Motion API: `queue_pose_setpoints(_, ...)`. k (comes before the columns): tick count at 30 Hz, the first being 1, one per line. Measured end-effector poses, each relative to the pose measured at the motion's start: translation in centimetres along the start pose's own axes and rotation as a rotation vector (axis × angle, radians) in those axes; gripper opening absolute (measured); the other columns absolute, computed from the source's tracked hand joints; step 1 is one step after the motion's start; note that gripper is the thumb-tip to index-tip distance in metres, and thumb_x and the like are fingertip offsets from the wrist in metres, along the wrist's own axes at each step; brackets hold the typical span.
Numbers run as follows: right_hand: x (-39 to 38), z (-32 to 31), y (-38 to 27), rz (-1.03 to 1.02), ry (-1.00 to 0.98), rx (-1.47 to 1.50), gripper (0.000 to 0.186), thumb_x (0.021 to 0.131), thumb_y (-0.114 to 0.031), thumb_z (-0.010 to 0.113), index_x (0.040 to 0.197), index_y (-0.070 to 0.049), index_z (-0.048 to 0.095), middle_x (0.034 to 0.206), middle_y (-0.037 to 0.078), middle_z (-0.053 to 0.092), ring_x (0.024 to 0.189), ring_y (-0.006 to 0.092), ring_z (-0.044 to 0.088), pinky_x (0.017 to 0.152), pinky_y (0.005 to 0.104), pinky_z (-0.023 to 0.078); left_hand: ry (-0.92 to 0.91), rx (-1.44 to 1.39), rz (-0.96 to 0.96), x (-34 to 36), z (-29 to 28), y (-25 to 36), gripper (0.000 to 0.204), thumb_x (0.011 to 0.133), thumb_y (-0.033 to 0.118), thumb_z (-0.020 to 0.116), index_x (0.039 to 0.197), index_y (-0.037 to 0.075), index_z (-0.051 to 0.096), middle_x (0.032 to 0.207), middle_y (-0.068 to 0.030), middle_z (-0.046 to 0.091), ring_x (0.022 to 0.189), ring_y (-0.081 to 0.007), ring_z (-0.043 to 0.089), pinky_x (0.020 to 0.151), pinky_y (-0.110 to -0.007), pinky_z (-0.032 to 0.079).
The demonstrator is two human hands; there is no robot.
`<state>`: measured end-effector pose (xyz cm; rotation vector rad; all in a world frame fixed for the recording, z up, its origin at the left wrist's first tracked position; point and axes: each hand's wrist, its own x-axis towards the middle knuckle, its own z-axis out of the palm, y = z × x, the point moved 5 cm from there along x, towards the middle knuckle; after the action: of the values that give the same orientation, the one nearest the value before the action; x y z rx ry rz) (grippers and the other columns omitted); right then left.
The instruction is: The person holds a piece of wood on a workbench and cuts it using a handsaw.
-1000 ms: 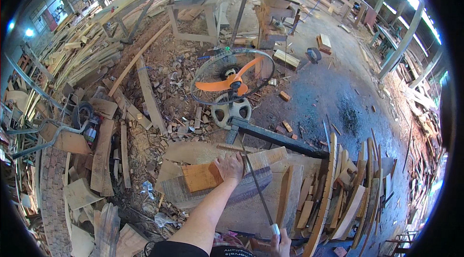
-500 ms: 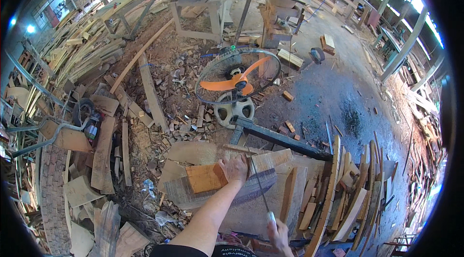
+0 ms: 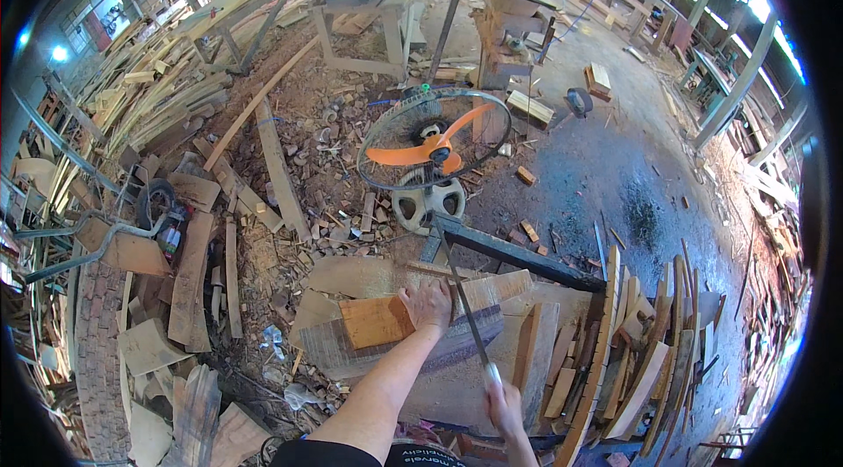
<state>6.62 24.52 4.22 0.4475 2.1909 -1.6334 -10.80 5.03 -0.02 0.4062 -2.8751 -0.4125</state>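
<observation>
My left hand (image 3: 428,304) grips a wooden board (image 3: 376,323) from above, fingers bent over its far edge. That board is brown on its left part. A paler wooden length (image 3: 496,290) runs on to the right of the hand; whether it is the same piece I cannot tell. Beneath lies a wide grey plank (image 3: 329,349). Closed around a pale handle, my right hand (image 3: 504,407) holds a long, narrow handsaw (image 3: 468,319), seen nearly edge-on. Its dark blade crosses the wood just right of my left hand, with the tip pointing away from me.
Beyond the work stands a fan (image 3: 436,151) with orange blades and a pale base. A dark beam (image 3: 522,254) slants off to its right. Several curved wood pieces (image 3: 606,353) lean at right. Offcuts litter the ground, and a wheeled metal frame (image 3: 123,243) is at left.
My right hand has pushed the handsaw forward, and more of the blade shows beyond the wood. My left hand stays on the board. A person in the far background has shifted.
</observation>
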Motion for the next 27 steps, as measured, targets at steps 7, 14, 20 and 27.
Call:
queue_pose_setpoints(7,-1.7,0.1,4.7,0.027,0.057,-0.019,0.049,0.092,-0.044,0.052,0.074,0.001,0.058,0.057,0.008,0.054,0.056,0.0188,0.054,0.054,0.0368,0.041,-0.026,-0.051,-0.049,-0.1,1.1,-0.9,0.037,0.093,0.033,0.048,0.080,0.009,0.072,0.092,-0.0111,0.067,0.104,-0.0319,0.050,0.090,-0.047,0.030)
queue_pose_setpoints(14,0.9,1.0,0.6,-0.041,-0.001,0.083,0.049,0.098,-0.045,0.044,0.072,-0.005,0.053,0.051,0.000,0.046,0.042,0.0093,0.043,0.040,0.0266,0.032,-0.032,-0.032,-0.025,0.2,0.1,-0.1,0.036,0.093,0.032,0.048,0.080,0.009,0.072,0.093,-0.0106,0.067,0.103,-0.0311,0.052,0.090,-0.047,0.030)
queue_pose_setpoints(20,1.1,1.1,3.6,-0.108,0.049,-0.036,0.051,0.098,-0.048,0.044,0.072,-0.005,0.052,0.051,0.000,0.045,0.042,0.0094,0.043,0.039,0.0265,0.032,0.004,-0.014,0.001,-0.2,0.7,-0.3,0.033,0.092,0.030,0.049,0.081,0.008,0.071,0.090,-0.0105,0.066,0.092,-0.0295,0.055,0.087,-0.045,0.032)
queue_pose_setpoints(27,-2.9,-0.4,2.3,-0.016,-0.058,0.140,0.051,0.098,-0.048,0.044,0.071,-0.006,0.051,0.052,0.000,0.046,0.041,0.0096,0.043,0.038,0.0263,0.031,-0.031,-0.017,-0.018,-0.1,-0.6,-0.2,0.032,0.092,0.030,0.049,0.081,0.009,0.072,0.090,-0.0099,0.066,0.093,-0.0285,0.054,0.088,-0.045,0.032)
